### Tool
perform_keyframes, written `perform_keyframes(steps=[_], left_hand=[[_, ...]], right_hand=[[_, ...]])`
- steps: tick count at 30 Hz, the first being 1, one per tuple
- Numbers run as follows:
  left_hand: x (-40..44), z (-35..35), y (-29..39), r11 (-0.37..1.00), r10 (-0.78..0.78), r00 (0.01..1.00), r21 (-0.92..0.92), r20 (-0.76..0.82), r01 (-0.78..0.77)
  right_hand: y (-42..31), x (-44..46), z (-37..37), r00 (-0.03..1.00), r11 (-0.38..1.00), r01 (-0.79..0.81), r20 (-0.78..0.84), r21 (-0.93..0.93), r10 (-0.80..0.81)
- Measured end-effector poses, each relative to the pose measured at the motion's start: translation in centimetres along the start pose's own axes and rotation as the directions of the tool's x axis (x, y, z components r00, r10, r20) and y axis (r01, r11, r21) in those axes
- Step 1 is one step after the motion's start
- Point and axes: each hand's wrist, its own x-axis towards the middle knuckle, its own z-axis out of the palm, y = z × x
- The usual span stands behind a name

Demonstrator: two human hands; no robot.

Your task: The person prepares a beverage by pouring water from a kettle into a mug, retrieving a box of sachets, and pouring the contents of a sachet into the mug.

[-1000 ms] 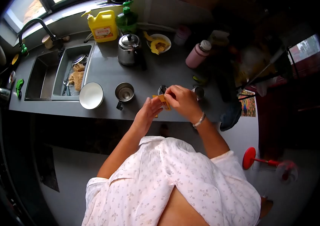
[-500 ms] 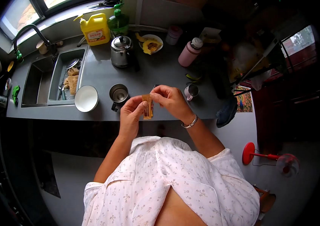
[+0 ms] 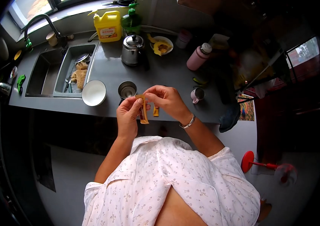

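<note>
My left hand [image 3: 128,112] is closed on a narrow yellow-brown stick sachet [image 3: 143,113], thumb on its front, held tilted above the counter's front edge. My right hand [image 3: 167,101] pinches at the sachet's top end; the fingertips partly hide that end. A smaller yellow packet [image 3: 156,110] lies on the counter just below my right hand. Behind my left hand stands a metal mug [image 3: 127,89] with its mouth up, its lower part partly hidden. To its left is a white bowl [image 3: 94,93], and a pink cup [image 3: 197,95] stands right of my right hand.
The double sink [image 3: 47,73] is at the left, with brown ginger-like pieces [image 3: 80,75] in one basin. A steel kettle [image 3: 132,51], a yellow jug [image 3: 108,27], a plate with cut squash [image 3: 162,47] and a pink bottle [image 3: 199,57] stand farther back.
The view has shifted, so the counter items appear farther right. The sachet has tilted, its lower end swinging right. The small yellow packet on the counter now shows apart from it.
</note>
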Motion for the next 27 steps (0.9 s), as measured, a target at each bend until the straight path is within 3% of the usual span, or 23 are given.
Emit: perform_keyframes(steps=[9,14,16,19,27], left_hand=[[-0.7,-1.0,0.3,0.978,0.152,0.988,0.144,0.027,-0.154],[-1.0,-1.3,1.0,0.997,0.04,0.998,0.067,0.039,-0.043],[-1.0,-1.2,1.3,1.0,-0.007,0.999,0.019,0.043,0.006],[-1.0,-1.1,1.7,0.998,-0.054,0.999,-0.032,-0.002,0.054],[-0.6,-2.4,3.0,0.998,-0.046,0.999,-0.049,-0.021,0.045]], right_hand=[[-0.5,0.0,1.3,0.997,0.998,0.056,0.049,-0.015,-0.056],[-0.5,0.2,1.6,0.998,0.999,-0.009,0.062,-0.033,0.011],[0.2,0.6,1.6,0.983,0.981,-0.149,0.129,0.128,0.133],[0.7,1.1,1.7,0.963,0.923,-0.241,0.19,0.298,0.19],[0.6,2.4,2.7,0.94,0.879,-0.313,0.248,0.36,0.233]])
